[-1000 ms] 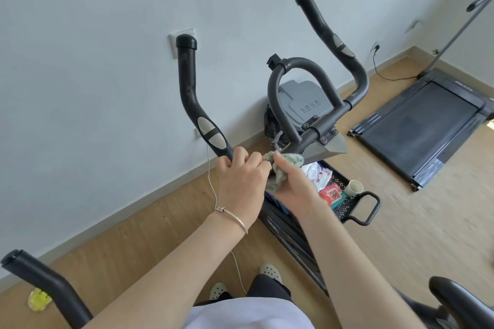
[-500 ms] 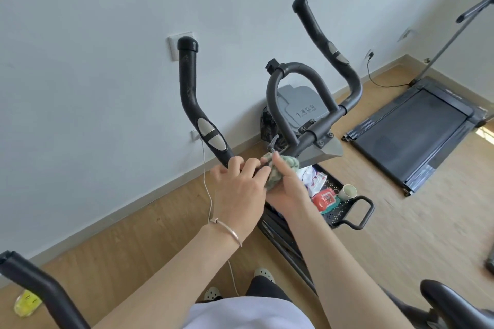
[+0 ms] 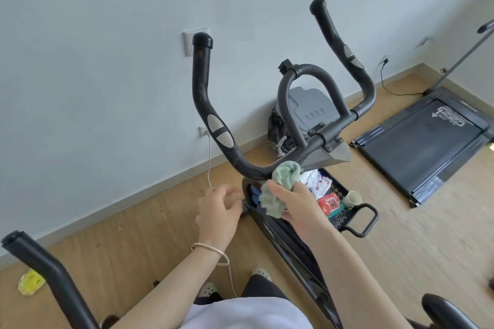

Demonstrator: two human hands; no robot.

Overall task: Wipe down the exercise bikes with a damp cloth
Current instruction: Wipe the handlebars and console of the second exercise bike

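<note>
1. The right hand (image 3: 296, 203) grips a bunched green cloth (image 3: 278, 187), thumb pinching it against the fingers; the cloth's top touches the bend of the exercise bike's handlebar (image 3: 240, 160).
2. The left hand (image 3: 219, 211) sits just left of the cloth, fingers loosely curled and blurred; whether it holds anything is unclear.
3. Beyond the right hand, a grey bin lid (image 3: 310, 109) carries Chinese characters above small, unreadable Latin lettering.
4. Right of that hand, a black tray (image 3: 344, 211) holds a red packet (image 3: 330, 204) and a paper cup (image 3: 352, 198).
</note>
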